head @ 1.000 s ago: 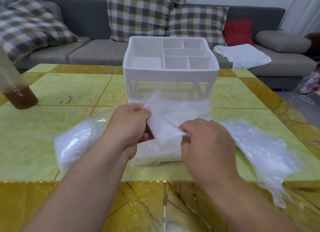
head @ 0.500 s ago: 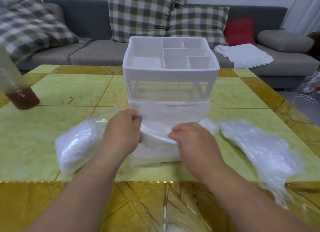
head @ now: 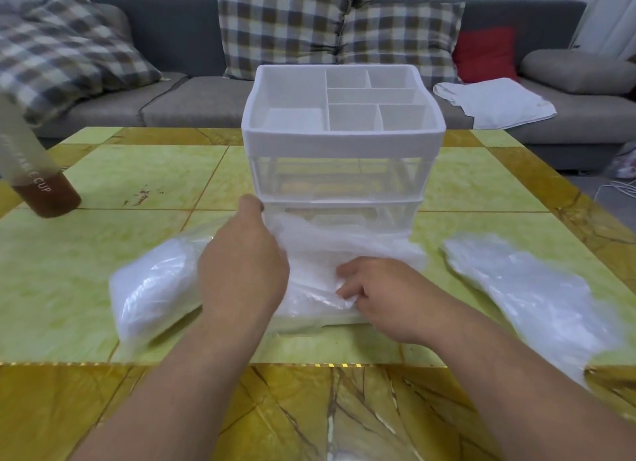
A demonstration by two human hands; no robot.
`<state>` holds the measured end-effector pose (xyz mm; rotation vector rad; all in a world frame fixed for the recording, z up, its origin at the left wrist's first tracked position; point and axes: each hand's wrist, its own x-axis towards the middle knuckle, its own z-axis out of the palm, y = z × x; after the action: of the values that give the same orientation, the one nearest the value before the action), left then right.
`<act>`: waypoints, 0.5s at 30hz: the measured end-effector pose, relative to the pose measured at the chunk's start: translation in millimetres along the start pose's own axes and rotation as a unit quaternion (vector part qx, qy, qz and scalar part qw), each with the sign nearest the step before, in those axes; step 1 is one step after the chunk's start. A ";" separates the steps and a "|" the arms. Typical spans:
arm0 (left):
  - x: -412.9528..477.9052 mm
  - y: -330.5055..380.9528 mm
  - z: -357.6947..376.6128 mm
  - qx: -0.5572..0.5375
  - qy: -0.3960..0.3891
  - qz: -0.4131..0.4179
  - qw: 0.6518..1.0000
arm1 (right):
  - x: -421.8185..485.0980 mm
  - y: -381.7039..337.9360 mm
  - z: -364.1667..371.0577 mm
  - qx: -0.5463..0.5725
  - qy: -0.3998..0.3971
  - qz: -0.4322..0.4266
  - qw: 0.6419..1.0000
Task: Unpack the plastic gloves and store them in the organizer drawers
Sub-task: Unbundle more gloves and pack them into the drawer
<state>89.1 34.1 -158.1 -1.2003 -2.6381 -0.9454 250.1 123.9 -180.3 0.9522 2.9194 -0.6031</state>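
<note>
You have lowered the gloves (head: 320,250) from above into the pulled-out bottom drawer (head: 320,324); your right hand (head: 382,295) curls its fingers on them, your left hand (head: 241,264) hides its fingers, grip unclear. This batch looks nearly stowed

A home living room: a grey sofa (head: 192,95) runs across the back, with checked cushions (head: 275,23) and a red cushion (head: 485,54) propped on it and a white cloth (head: 495,104) lying on its seat. Just in front of the sofa stands a low bench (head: 137,171) tiled in yellow-green and gold marble.
</note>
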 end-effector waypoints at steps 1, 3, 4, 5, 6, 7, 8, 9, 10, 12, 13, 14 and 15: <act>-5.5 7.4 -4.9 -0.032 0.059 0.061 0.996 | 0.8 -1.3 0.6 0.010 -0.005 0.008 1.000; -16.9 22.3 -8.2 -0.067 0.109 0.221 0.967 | 2.8 -4.3 0.8 0.031 -0.015 0.021 0.999; -22.3 28.3 -5.6 -0.052 0.092 0.287 0.952 | 3.7 -3.7 0.4 0.037 -0.010 0.025 0.999; -26.0 30.8 -0.3 -0.021 0.042 0.324 0.945 | 4.8 -2.8 0.6 0.044 -0.006 0.035 0.998; -26.7 30.6 5.7 0.009 -0.022 0.318 0.948 | 5.0 -1.9 0.1 0.056 0.000 0.035 0.998; -25.5 26.2 14.2 0.040 -0.085 0.290 0.952 | 4.1 -1.4 -0.3 0.064 0.002 0.029 0.998; -22.5 17.6 24.2 0.079 -0.128 0.267 0.952 | 3.0 -1.7 -1.6 0.061 -0.008 0.023 0.998; -18.5 8.3 33.7 0.118 -0.158 0.258 0.946 | 2.8 -1.4 -2.9 0.047 -0.021 0.024 0.998; -15.1 0.4 40.6 0.138 -0.178 0.251 0.941 | 3.6 -0.8 -3.7 0.032 -0.035 0.022 0.999; -9.3 -6.1 48.5 0.143 -0.188 0.235 0.943 | 4.3 -1.7 -5.6 0.032 -0.056 0.019 0.998; -7.0 -6.3 50.2 0.135 -0.195 0.227 0.945 | 4.1 -2.8 -7.1 0.040 -0.065 0.021 0.997; -5.4 -4.3 51.5 0.128 -0.203 0.218 0.946 | 3.3 -3.2 -9.9 0.054 -0.073 0.029 0.995; -5.1 -1.6 51.6 0.123 -0.208 0.208 0.948 | 2.7 -4.2 -13.1 0.073 -0.077 0.037 0.994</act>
<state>99.8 59.5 -202.0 -1.9497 -2.5039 -0.3056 246.9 127.1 -167.0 0.9746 2.7230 -0.8533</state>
